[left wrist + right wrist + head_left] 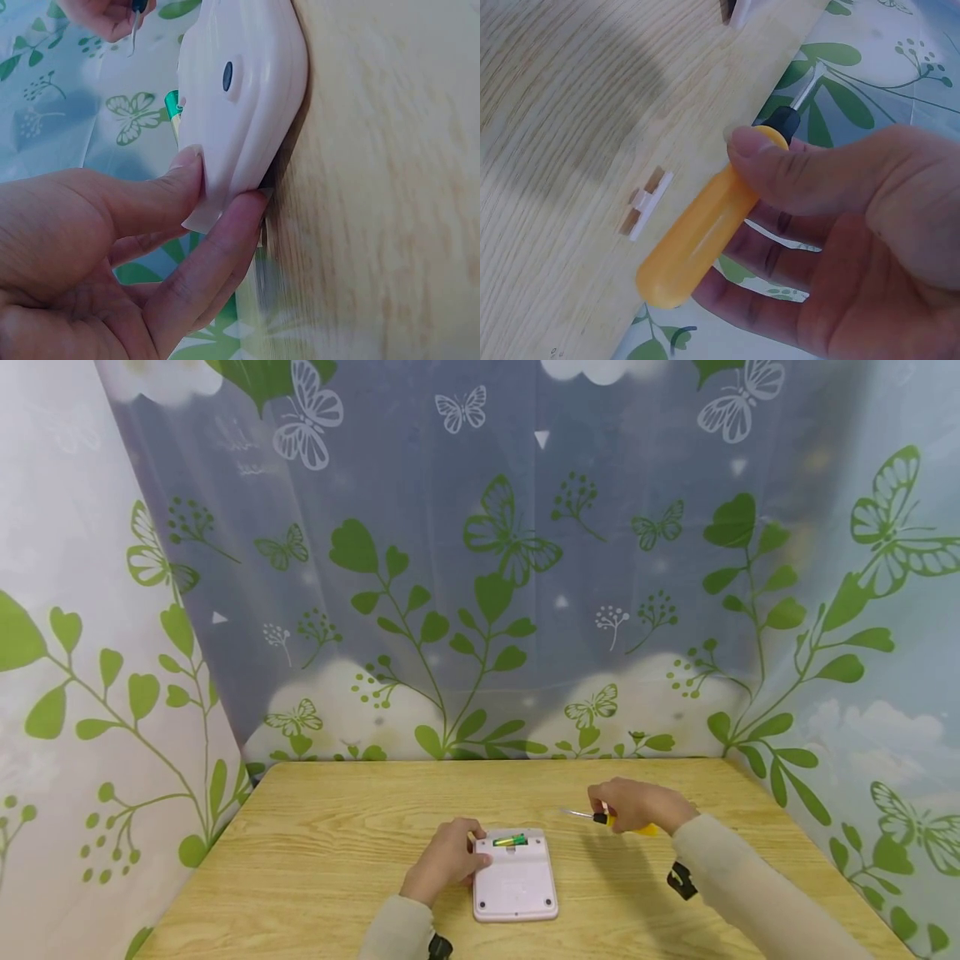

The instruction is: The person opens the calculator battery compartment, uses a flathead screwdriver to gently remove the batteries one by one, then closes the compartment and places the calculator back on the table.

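Note:
A pale pink calculator [516,885] lies back side up on the table, dark round feet at its corners. A green battery [510,841] sits in the uncovered slot near its far edge. My left hand [450,858] grips the calculator's far left corner, thumb on the back and fingers under the edge, as the left wrist view shows. To the right, above the table, my right hand [633,804] holds a screwdriver [705,225] by its yellow handle, its metal tip pointing left toward the calculator. Beneath it in the right wrist view lies a small pale battery cover [649,204].
The wooden table [337,827] is light yellow with visible grain. A fabric backdrop [420,693] with green leaves and butterflies hangs along its far edge, with similar panels on the left and right sides.

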`<action>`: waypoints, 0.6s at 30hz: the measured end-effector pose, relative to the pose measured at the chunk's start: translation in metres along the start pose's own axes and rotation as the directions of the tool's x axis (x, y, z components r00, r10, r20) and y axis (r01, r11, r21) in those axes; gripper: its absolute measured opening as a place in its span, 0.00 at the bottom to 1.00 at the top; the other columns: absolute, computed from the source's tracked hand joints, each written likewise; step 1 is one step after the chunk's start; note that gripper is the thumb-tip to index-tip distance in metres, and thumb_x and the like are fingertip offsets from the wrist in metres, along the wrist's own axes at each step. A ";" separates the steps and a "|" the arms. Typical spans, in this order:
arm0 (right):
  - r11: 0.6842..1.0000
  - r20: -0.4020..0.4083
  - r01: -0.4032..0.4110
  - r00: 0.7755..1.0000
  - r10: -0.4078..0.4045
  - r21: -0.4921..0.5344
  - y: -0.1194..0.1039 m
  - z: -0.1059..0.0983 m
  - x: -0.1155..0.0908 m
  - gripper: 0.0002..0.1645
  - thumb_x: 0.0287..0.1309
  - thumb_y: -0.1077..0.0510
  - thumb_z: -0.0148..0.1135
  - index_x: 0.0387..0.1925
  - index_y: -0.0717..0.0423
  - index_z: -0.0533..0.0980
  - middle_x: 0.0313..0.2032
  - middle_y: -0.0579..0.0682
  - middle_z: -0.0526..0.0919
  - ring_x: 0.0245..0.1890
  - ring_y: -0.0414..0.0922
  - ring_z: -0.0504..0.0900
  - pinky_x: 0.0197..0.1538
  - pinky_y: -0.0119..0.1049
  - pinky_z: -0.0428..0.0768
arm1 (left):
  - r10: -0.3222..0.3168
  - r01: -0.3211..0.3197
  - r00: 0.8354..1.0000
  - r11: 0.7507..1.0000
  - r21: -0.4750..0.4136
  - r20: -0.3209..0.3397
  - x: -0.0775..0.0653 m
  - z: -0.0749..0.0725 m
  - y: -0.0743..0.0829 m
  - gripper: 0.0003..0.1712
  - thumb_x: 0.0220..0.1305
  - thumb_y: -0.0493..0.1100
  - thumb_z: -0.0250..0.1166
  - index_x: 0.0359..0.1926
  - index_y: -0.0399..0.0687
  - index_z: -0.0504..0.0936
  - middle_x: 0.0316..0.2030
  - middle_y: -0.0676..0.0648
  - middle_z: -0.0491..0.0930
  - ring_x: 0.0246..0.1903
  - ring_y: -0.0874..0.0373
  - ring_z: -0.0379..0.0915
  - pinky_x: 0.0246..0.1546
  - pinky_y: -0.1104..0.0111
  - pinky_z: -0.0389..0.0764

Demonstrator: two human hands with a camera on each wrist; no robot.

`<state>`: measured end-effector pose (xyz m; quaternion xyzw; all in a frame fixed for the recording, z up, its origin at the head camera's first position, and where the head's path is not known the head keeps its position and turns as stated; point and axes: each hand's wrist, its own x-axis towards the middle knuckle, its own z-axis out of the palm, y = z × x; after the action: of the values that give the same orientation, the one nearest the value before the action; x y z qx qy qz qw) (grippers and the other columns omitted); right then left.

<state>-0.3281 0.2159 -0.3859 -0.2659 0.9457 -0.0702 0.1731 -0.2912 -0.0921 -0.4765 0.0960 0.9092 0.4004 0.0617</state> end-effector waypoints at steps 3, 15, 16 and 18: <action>1.000 0.014 0.000 1.000 0.000 -0.006 0.002 0.001 -0.001 0.17 0.59 0.71 0.70 0.37 0.52 0.71 0.32 0.49 0.75 0.32 0.45 0.70 0.37 0.39 0.71 | 0.005 -0.005 1.000 1.000 0.002 0.003 0.000 0.000 0.000 0.16 0.63 0.34 0.72 0.51 0.36 0.82 0.31 0.43 0.76 0.22 0.57 0.75 0.20 0.70 0.80; 1.000 -0.018 -0.001 1.000 0.001 0.009 0.010 0.007 -0.003 0.20 0.59 0.74 0.68 0.41 0.51 0.69 0.32 0.50 0.74 0.32 0.45 0.68 0.35 0.40 0.67 | -0.006 0.006 1.000 1.000 -0.003 0.013 0.001 -0.001 0.000 0.15 0.64 0.34 0.72 0.51 0.37 0.82 0.32 0.43 0.76 0.22 0.56 0.76 0.20 0.70 0.80; 1.000 -0.020 -0.003 1.000 0.004 0.007 0.010 0.007 -0.003 0.21 0.59 0.74 0.68 0.42 0.50 0.69 0.32 0.50 0.74 0.32 0.45 0.68 0.35 0.40 0.67 | -0.007 0.007 1.000 1.000 -0.001 0.012 0.001 -0.001 0.000 0.15 0.64 0.34 0.72 0.51 0.37 0.82 0.32 0.43 0.76 0.22 0.56 0.75 0.20 0.70 0.80; 1.000 -0.025 -0.008 1.000 0.008 0.004 0.012 0.007 -0.002 0.22 0.58 0.75 0.67 0.42 0.50 0.69 0.31 0.50 0.73 0.31 0.45 0.68 0.34 0.40 0.66 | -0.007 0.007 1.000 1.000 0.002 0.011 0.001 -0.001 0.000 0.15 0.64 0.35 0.72 0.51 0.37 0.82 0.32 0.43 0.76 0.22 0.57 0.75 0.20 0.70 0.79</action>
<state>-0.3292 0.2267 -0.3949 -0.2607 0.9488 -0.0748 0.1621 -0.2925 -0.0923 -0.4762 0.0953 0.9095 0.3989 0.0679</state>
